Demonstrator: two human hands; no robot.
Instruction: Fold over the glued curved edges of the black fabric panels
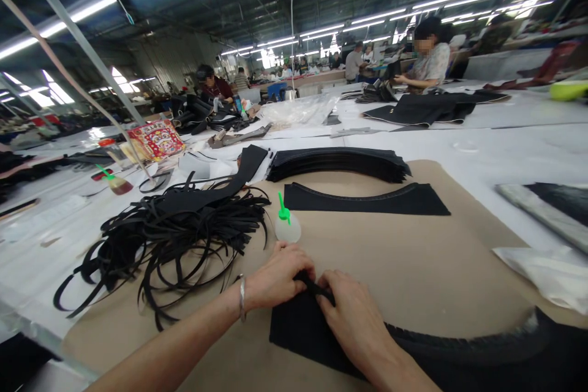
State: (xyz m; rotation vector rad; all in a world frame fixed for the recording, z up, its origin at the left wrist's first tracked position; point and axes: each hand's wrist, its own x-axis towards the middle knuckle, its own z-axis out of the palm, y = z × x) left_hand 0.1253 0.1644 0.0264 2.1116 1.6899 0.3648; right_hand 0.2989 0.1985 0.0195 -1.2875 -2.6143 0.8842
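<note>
A black curved panel [307, 334] of flat, leather-like material lies at the front, its inner curved edge notched and folded. My left hand [282, 275] pinches that edge near the panel's left end. Close beside it, my right hand [351, 312] grips the same folded edge between thumb and fingers. The fingertips partly hide the fold. Just beyond my left hand stands a squat translucent bottle [288, 229] with a green nozzle. Farther back lie a single black panel [367, 201] with a notched curve and a stack of black curved pieces [337, 164].
A tangled heap of black strips [184, 226] spreads at the left of the tan board [413, 257]. A second green-tipped bottle [120, 185] and a red patterned box [158, 139] stand behind it. White plastic [546, 272] lies right. Co-workers sit across the white table [496, 147].
</note>
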